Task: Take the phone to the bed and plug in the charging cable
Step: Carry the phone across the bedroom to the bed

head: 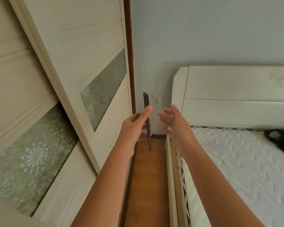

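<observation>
A: Start with the big things around your hands. What lies to each side?

B: To the left of your left hand [134, 126] stands the wardrobe [56, 95], its pale doors set with frosted, flower-patterned panes. To the right of your right hand [175, 123] is the bed [236, 161], with its quilted white mattress and a pale headboard [236, 94] rising beyond your fingers. Below both forearms runs a narrow strip of wooden floor [147, 177] between wardrobe and bed frame.

A: And the phone?

B: You hold the phone [147, 122] in your left hand, edge-on to you and nearly upright. Your thumb presses one face near the middle, and your fingers wrap the other face behind it. The top end sticks up well above your thumb; the bottom end hangs below your palm.

A: What about your right hand?

B: It holds nothing. The palm is open and the fingers are spread wide, just to the right of the phone and apart from it.

A: Where is the charging cable?

B: Beyond both hands, on the wall. A white charger plug [159, 96] sits in the socket just right of the phone's top end, and the thin white charging cable [161, 108] drops from it toward your right fingertips, where it passes out of sight behind them.
</observation>
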`<state>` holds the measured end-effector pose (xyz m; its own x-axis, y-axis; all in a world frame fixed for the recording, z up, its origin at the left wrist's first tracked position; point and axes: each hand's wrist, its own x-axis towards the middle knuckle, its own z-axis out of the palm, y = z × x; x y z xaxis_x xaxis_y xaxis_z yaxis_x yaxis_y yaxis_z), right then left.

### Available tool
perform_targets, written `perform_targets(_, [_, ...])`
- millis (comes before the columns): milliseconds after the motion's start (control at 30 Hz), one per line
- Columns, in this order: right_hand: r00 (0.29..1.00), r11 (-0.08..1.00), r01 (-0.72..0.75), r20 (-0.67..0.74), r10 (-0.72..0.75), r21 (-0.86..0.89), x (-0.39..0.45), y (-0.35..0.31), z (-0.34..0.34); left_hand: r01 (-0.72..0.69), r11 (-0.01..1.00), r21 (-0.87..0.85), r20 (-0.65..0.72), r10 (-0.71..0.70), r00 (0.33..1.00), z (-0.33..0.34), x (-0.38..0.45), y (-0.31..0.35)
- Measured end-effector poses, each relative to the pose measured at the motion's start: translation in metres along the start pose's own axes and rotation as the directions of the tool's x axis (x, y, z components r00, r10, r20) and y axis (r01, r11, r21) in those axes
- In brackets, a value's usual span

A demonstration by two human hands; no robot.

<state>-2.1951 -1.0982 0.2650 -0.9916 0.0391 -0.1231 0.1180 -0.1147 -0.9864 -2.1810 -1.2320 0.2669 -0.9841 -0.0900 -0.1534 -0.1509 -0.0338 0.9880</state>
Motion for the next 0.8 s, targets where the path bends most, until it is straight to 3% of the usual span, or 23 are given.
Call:
perform_targets(300, [0.998,0.999,-0.035,-0.058,0.035,0.001,0.073,-0.015,-0.039,0.022,1.0,0.016,0.099,-0.024,0.995,0.049,0.097,0.008])
perform_targets(467, [0.987,1.0,-0.014,-0.16,0.017,0.021,0.117,-0.023,-0.068,0.009,1.0,0.029,0.193,-0.015,0.981,0.094,0.167,0.011])
perform_targets(800, [0.897,0.99,0.002,-0.439,0.059,0.139,0.205,-0.038,-0.131,0.056,0.997,0.054,0.483,-0.075,0.872,0.191,0.291,0.019])
